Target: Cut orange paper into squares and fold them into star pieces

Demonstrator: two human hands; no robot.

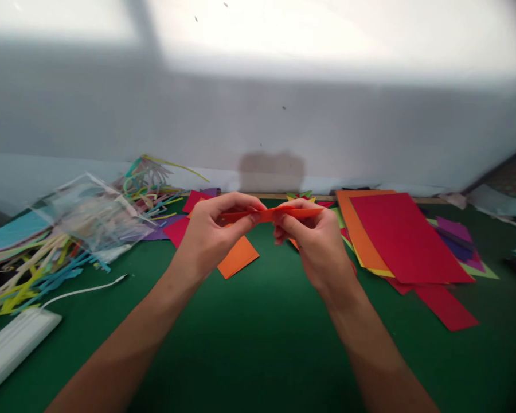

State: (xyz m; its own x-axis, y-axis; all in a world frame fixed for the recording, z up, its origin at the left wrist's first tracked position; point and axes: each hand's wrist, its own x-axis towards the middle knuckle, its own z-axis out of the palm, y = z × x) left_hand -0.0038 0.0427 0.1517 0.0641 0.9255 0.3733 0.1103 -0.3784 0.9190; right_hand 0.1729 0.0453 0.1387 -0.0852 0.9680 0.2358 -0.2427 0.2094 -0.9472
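A folded piece of orange paper is held up above the green table, seen nearly edge-on. My left hand pinches it left of its middle between thumb and fingers. Close beside it, my right hand grips the paper's right part, thumb in front. The fingertips of the two hands are a small gap apart. Beneath my left hand, an orange paper square lies on the table, partly covered by the hand.
Red sheets overlap orange ones at the right. Colored paper strips and a clear plastic bag lie left, near a white device with a cable. Red and purple papers sit behind my left hand. A pale wall rises behind.
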